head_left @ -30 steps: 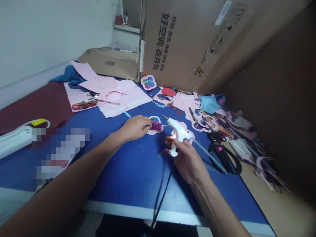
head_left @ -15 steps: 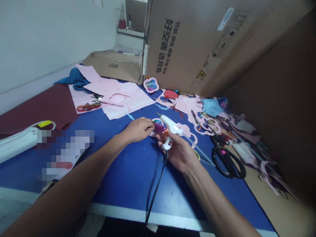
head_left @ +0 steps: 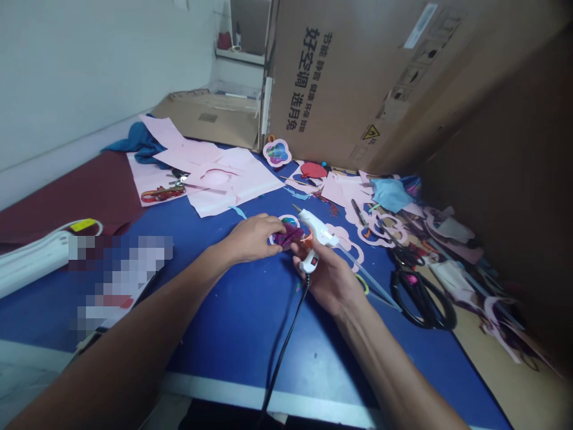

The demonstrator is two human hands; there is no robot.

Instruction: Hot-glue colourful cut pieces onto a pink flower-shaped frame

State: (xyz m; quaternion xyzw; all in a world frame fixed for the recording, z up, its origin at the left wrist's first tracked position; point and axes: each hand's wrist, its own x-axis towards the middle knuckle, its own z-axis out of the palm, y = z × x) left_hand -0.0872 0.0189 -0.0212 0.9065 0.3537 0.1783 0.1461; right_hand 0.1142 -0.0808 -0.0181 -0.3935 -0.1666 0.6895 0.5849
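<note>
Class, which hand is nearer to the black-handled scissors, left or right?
Right. The right hand holds the glue gun to the left of the scissors; the left hand, at the purple piece, is farther left.

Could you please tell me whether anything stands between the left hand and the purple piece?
Nothing visible does: the left hand has its fingers right at the purple piece. The glue gun in the right hand is on the piece's other side, not between them.
</note>
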